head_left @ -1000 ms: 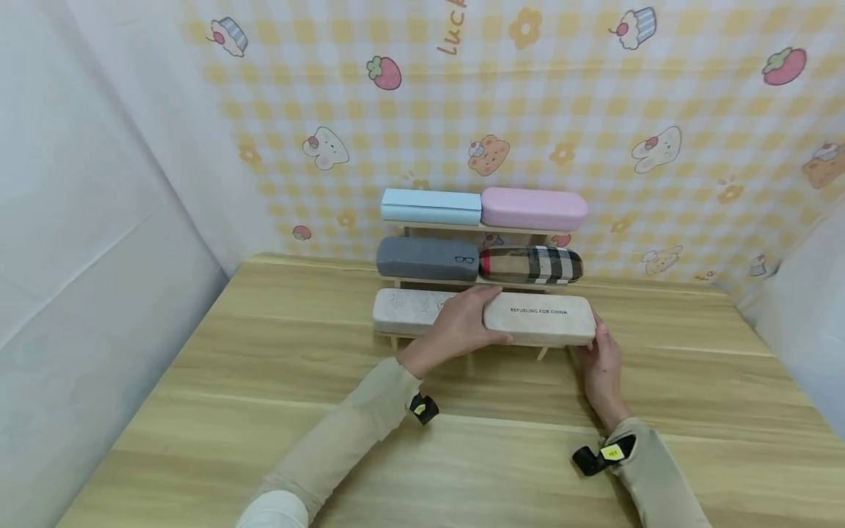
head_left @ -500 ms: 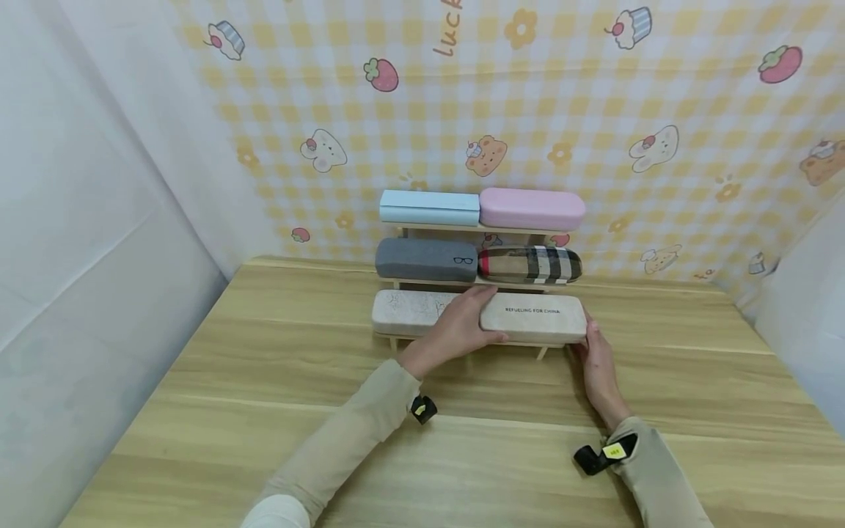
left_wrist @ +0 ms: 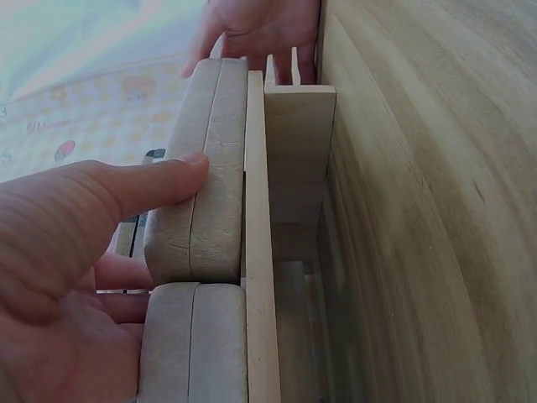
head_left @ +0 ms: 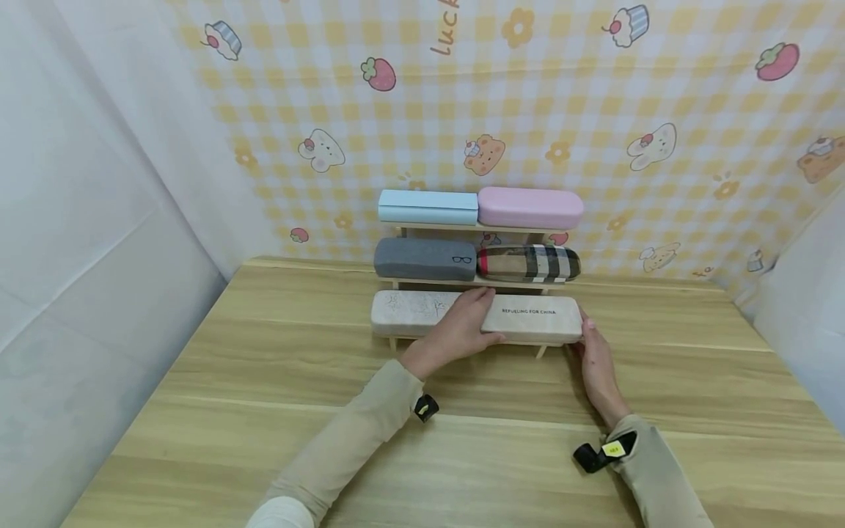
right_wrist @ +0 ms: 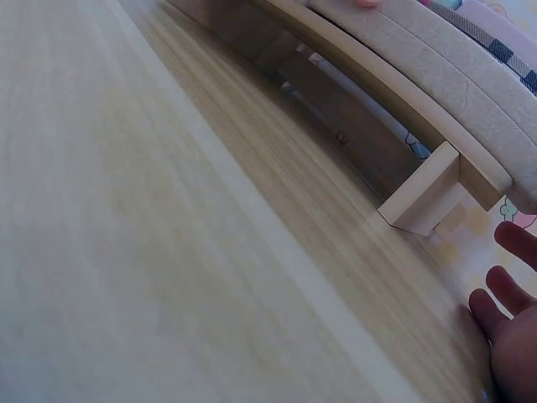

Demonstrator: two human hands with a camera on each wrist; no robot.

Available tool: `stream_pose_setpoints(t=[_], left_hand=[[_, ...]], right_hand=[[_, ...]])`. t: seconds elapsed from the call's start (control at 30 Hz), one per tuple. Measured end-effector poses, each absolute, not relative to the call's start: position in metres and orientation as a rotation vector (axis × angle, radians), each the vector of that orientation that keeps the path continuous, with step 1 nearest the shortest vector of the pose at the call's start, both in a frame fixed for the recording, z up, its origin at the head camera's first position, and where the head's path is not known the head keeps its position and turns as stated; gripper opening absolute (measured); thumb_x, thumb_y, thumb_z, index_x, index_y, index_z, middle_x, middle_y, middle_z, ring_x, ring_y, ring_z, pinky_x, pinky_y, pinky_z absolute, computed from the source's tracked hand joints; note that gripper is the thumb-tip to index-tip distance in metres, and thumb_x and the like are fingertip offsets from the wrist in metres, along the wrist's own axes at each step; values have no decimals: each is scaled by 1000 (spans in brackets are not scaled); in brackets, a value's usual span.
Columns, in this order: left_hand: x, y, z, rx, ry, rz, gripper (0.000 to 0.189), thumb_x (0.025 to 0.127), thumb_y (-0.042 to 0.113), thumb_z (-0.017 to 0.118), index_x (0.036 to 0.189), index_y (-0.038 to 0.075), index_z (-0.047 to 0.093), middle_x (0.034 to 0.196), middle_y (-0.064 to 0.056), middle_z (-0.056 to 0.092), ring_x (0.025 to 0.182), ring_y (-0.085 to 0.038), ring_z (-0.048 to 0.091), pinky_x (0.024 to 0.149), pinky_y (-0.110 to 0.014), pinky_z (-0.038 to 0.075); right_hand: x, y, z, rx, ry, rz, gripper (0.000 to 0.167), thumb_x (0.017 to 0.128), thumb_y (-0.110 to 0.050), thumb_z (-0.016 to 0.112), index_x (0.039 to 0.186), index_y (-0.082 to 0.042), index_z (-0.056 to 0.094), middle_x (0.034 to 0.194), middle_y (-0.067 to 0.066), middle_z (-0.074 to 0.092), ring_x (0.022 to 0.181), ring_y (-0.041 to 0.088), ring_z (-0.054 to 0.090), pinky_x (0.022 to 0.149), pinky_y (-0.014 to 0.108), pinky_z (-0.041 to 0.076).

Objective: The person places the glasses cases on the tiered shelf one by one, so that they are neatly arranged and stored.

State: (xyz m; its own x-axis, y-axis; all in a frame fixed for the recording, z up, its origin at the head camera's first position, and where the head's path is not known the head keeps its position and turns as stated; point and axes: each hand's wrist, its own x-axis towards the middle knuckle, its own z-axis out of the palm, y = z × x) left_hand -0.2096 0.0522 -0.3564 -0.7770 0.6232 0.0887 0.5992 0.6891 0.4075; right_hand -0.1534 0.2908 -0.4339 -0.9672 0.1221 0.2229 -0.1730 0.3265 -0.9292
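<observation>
A beige glasses case [head_left: 531,317] lettered "REFUELING FOR CHINA" lies on the bottom shelf of a wooden stand [head_left: 541,351], at the right. My left hand [head_left: 455,331] grips its left end; in the left wrist view the thumb presses the front of the case [left_wrist: 220,168], fingers behind. Abutting it on the left is another pale case [head_left: 404,311] with line drawings, partly hidden by that hand. At the right end, my right hand [head_left: 597,367] touches the lettered case with its fingertips. In the right wrist view the visible fingers [right_wrist: 508,290] are extended, apart from the shelf.
On the middle shelf lie a grey-blue case [head_left: 422,258] and a plaid case [head_left: 511,264]. The top shelf bears a light blue case [head_left: 428,207] and a pink case [head_left: 530,208]. Behind hangs a checked cloth [head_left: 429,110]; the stand is on a wood-grain table [head_left: 277,352].
The lettered case has slid left along the bottom shelf, up against its neighbour. My right hand has followed it slightly left; my left hand keeps its grip. The view has shifted a little.
</observation>
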Motion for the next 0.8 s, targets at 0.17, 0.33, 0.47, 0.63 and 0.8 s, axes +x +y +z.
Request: stream_pose_setpoints(t=[0.17,0.33,0.47,0.63,0.8], left_hand=[[-208,52,-357,1050,2847,596,73,87,34,66,140,-6,34,144,-19,34,134,-29,30,109,-33,19],[-208,52,-359,1052,2851,594,71,88,34,64,140,-4,35,144,-17,35,134,-27,30,110,-32,17],[-208,51,-360,1068,2853,608,70,87,34,66,140,-2,38,144,-15,36,134,-26,30,110,-32,16],[-208,50,-361,1059,2851,676,68,82,33,71,137,3,44,144,-10,37,134,-22,31,110,-34,16],[-209,51,-361,1059,2842,726,67,80,32,73,135,3,47,144,-9,38,133,-21,32,110,-34,16]], right_hand=[[-154,292,-433,5,-2382,1656,55,103,-35,12,146,-3,25,148,15,28,133,27,28,100,17,29],[-153,291,-432,-28,-2401,1644,56,103,-37,12,146,-4,25,148,14,29,132,25,29,104,26,29],[-152,290,-432,-28,-2392,1664,55,103,-36,13,146,-4,25,148,15,28,132,26,29,106,35,28],[-153,291,-432,-43,-2402,1661,55,103,-36,12,146,-5,26,148,15,29,132,26,30,105,33,30],[-153,291,-433,-45,-2405,1659,55,103,-36,13,147,-5,26,148,15,29,132,26,30,100,18,31]])
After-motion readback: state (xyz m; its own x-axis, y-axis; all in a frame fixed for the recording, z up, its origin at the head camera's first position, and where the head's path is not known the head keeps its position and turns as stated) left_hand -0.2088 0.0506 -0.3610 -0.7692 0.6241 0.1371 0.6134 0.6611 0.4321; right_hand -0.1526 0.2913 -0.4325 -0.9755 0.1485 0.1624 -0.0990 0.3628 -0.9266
